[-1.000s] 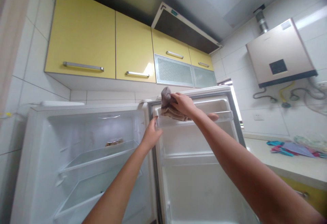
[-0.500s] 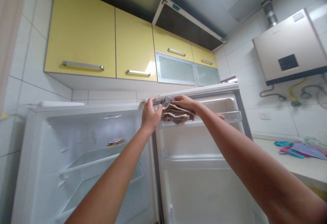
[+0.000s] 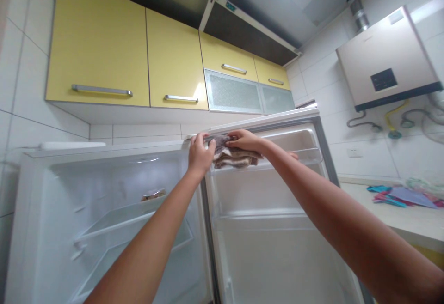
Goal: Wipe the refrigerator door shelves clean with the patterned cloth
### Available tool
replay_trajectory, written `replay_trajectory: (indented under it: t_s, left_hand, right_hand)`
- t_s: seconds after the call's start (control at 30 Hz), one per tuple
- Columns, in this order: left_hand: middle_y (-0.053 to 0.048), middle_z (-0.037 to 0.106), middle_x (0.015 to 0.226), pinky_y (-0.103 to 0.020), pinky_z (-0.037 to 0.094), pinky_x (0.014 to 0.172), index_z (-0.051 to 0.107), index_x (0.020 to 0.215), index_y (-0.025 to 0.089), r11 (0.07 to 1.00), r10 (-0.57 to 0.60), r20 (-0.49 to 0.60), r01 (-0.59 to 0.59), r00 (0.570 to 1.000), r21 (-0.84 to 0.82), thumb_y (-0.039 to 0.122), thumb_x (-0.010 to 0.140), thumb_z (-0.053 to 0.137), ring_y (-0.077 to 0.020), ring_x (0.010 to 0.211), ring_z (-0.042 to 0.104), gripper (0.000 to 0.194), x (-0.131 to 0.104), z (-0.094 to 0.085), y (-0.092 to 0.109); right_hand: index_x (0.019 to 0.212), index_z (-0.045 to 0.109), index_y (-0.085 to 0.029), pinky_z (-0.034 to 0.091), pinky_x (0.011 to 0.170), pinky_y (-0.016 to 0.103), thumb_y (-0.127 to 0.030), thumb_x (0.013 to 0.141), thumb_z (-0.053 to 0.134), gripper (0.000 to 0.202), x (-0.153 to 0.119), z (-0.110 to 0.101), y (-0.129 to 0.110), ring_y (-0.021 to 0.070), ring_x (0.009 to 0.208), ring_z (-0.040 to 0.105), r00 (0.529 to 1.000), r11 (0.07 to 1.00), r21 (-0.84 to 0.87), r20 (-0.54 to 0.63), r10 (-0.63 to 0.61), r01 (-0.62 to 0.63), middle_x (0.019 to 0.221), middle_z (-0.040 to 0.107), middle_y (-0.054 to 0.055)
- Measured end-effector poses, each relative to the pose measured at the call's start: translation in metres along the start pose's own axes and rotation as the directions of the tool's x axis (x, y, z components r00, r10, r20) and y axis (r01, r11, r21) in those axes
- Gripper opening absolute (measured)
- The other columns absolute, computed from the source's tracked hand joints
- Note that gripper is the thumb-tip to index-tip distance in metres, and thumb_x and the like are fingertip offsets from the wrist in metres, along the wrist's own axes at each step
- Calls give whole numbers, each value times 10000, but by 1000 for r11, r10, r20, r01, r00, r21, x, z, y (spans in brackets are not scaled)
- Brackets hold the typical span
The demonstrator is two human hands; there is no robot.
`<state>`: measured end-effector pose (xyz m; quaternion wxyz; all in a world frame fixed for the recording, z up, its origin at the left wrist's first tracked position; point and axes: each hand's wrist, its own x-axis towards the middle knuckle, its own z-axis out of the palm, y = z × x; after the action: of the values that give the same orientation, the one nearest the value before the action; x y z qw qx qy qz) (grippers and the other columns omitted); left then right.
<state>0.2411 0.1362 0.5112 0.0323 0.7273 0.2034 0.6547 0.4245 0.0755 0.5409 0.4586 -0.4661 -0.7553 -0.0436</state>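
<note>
A folded brown and grey cloth [image 3: 236, 157] hangs at the upper hinge-side corner of the opened fridge door [image 3: 256, 188]. My right hand [image 3: 244, 140] is closed on the cloth from above, with its fingers pointing left. Just left of it, my left hand [image 3: 201, 154] has its thumb against the cloth's left edge and its fingers up at the fridge's top edge; the fingertips are partly hidden. Behind my left forearm is the fridge interior [image 3: 58, 211], with glass shelves and a small packet [image 3: 153, 195] on the upper one.
Yellow cabinets [image 3: 100, 40] hang above the fridge, beside a range hood [image 3: 249, 29]. A water heater [image 3: 388, 59] with hoses is on the right wall. Colourful cloths [image 3: 404, 196] lie on the counter [image 3: 412, 221] at right. A white flat object [image 3: 72, 145] rests on the fridge top.
The view has shifted, so the scene sits slightly further left. Both hands stay at the same door corner, and the cloth looks more bunched under my right hand.
</note>
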Motion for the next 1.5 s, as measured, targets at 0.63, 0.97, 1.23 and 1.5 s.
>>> replay_trajectory:
  t_s: [0.63,0.97,1.23,1.5]
  left_hand:
    - [-3,686,673,-208,572,592,629,801,148,449,-443,518,681,732,-578,119,702,643,-91,577,625,104,-13,-18,27]
    - [-107,650,1241,-450,438,1059,589,1183,232,928,180,308,-265,934,263,544,820,603,-301,1202,579,478,-33,-30,9]
    - [-153,721,1108,-444,501,871,615,1184,220,737,152,604,-497,783,459,610,627,759,-390,1036,663,695,-34,10,24]
    - [-13,761,786,-330,543,707,742,758,237,991,93,724,3,684,-131,309,568,790,-234,742,689,209,8,8,-10]
  right_hand:
    - [825,740,-187,435,722,257,-559,880,566,414,-2,0,0,170,755,607,998,992,-120,33,47,-42,789,732,6]
    - [949,775,-256,436,679,257,-537,793,668,339,-16,9,-18,204,819,670,955,932,-360,285,82,27,994,784,32]
    - [1176,680,-212,536,835,346,-396,879,550,373,-93,-58,0,215,941,701,949,958,-287,-302,-90,0,1096,755,82]
    - [1276,596,-209,511,937,424,-423,871,489,470,-221,-119,100,277,1113,646,503,884,-182,-862,67,-430,1282,659,180]
